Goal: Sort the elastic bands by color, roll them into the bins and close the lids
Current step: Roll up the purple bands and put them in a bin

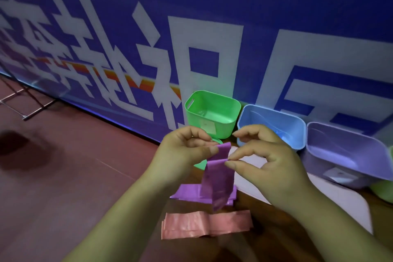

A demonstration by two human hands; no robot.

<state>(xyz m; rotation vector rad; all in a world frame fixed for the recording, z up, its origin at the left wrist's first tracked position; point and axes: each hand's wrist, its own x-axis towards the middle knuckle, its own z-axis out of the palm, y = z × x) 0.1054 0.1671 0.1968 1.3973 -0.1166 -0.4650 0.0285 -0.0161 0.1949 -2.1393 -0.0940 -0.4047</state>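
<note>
**Purple band pinched between both hands**

The left hand (187,151) and right hand (261,155) pinch a purple band (217,176) near the green bin (212,110), blue bin (272,125) and purple bin (344,151). Below it lie more purple bands (187,192) and pink bands (204,224).

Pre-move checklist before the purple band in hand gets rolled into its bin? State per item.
1. Grip: the left hand and the right hand both pinch the top of the purple band. Ok.
2. Roll formed: only the top edge is folded over and the rest hangs loose. Not ok.
3. Purple bin open at the top. Ok.
4. Room in that bin: its inside looks bare. Ok.
5. Remaining bands sorted: the purple stack and the pink stack lie apart. Ok.
6. Bin for the pink stack: none in view. Cannot tell.
</note>
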